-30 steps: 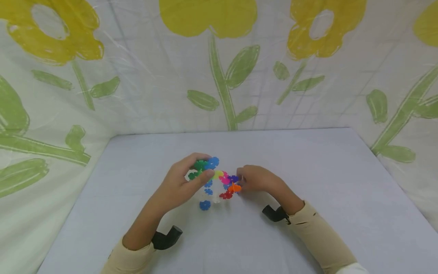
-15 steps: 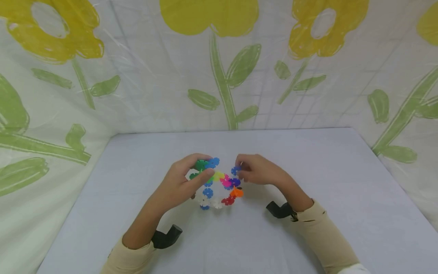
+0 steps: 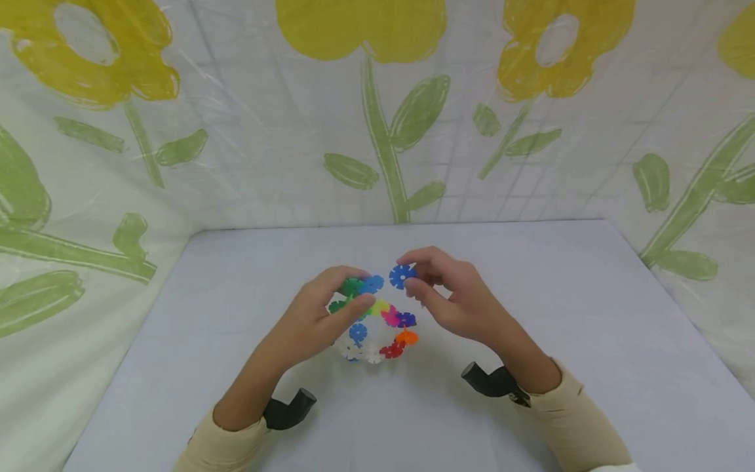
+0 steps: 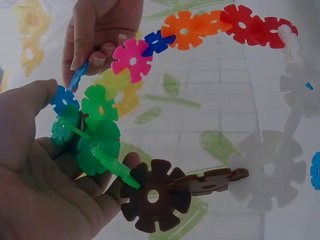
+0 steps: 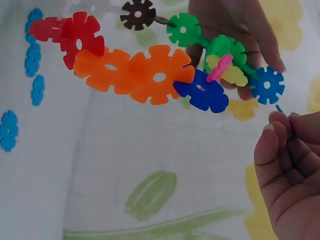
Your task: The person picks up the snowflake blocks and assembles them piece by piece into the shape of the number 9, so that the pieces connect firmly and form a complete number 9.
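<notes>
A chain of notched snowflake discs (image 4: 184, 31) loops in the air, coloured brown, white, red, orange, dark blue, pink, yellow and green. My left hand (image 3: 318, 314) grips it by the green discs (image 4: 99, 147), thumb on the near side. A light blue disc (image 4: 65, 101) is joined to the green end, by the left thumb tip. Between thumb and fingers, my right hand (image 3: 457, 295) pinches a separate blue disc (image 3: 402, 276). It is held upright just right of the chain's blue end, with a small gap in the head view. In the right wrist view only its edge shows.
Several loose blue discs (image 5: 9, 131) lie on the white tabletop (image 3: 531, 295) below the chain. Behind the table hangs a pale cloth (image 3: 265, 164) printed with yellow flowers. Each wrist carries a black camera mount (image 3: 289, 410).
My right hand went down beside the chain, then rose with a blue disc and brought it up and left towards the chain's blue end. The left hand stayed nearly still.
</notes>
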The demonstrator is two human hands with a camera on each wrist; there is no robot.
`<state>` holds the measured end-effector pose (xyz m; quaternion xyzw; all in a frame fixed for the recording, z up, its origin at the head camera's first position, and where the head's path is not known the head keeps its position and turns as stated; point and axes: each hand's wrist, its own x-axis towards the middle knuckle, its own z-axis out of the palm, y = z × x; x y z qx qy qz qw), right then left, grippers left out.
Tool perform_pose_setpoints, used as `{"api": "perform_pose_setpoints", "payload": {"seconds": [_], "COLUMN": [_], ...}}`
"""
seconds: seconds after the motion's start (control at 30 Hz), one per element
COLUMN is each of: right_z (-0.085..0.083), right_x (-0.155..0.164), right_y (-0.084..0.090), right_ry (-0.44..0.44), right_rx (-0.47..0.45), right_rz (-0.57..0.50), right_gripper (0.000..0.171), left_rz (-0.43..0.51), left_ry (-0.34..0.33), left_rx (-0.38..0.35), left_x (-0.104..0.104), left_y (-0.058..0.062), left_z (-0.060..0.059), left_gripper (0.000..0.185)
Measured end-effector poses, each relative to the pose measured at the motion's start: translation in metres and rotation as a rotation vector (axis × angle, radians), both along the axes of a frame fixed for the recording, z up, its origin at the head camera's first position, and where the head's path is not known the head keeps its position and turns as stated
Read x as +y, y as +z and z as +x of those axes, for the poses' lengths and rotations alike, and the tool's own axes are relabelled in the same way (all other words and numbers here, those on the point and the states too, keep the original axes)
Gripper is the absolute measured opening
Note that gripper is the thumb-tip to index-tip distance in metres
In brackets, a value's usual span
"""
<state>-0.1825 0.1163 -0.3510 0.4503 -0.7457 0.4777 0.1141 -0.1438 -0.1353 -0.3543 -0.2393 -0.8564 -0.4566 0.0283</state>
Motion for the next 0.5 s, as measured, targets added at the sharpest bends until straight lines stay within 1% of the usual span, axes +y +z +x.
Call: {"api": "perform_pose_setpoints", "payload": {"seconds": [0.23,0.37,0.4,0.5], "right_z": [0.0050,0.0069,0.0074,0.0083], "right_x": [-0.0043,-0.0050,-0.0051,-0.0055], "right_y": [0.0016,0.0023,0.0024,0.0022], "right_ry": [0.002,-0.006,-0.008,-0.011], "right_rx": [0.072,0.123,0.135,0.160], "right_rz": [0.024,0.034,0.036,0.036], "right_gripper": [0.039,0.026,0.026,0.036], "left_rz": [0.006,-0.004,-0.009,-0.020], "left_ry": [-0.037,-0.050,-0.051,-0.054], "left_rx": [0.028,0.028,0.026,0.023], "left_x": [0.0012,0.0012,0.0012,0.0012], "left_y": [0.0001,0.0006,0.0008,0.0012], "left_z": [0.0008,0.0015,0.0017,0.0024], "left_gripper": [0.036,0.035,0.035,0.036]}}
